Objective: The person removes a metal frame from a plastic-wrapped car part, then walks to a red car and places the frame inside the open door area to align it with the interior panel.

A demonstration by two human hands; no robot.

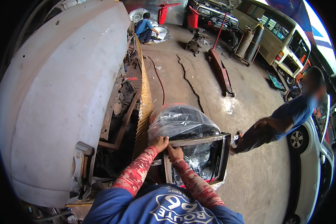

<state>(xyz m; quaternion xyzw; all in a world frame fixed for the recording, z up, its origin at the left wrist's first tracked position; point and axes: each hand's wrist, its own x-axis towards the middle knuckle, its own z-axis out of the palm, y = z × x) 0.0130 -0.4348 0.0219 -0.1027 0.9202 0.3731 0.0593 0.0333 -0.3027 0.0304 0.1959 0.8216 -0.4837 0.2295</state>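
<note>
A rectangular brown metal frame [198, 141] rests over a bulky item wrapped in clear plastic [183, 117], directly before me. At the frame's far left corner, my left hand [160, 144] is closed with its fingertips against the metal. Just beside it, almost touching, my right hand [175, 153] is closed around the same corner. Whether a small part sits between the fingers is hidden. A small metal bracket [235, 137] sticks out from the frame's far right corner. Through the opening, shiny plastic and dark shapes show.
A large grey vehicle panel [63, 82] fills the left, with yellow metal mesh [142, 100] along its near side. A person [287, 115] stands at right by a white car [310, 164]. Farther off are a red floor jack [220, 71], gas cylinders [250, 43] and a crouching person [143, 28].
</note>
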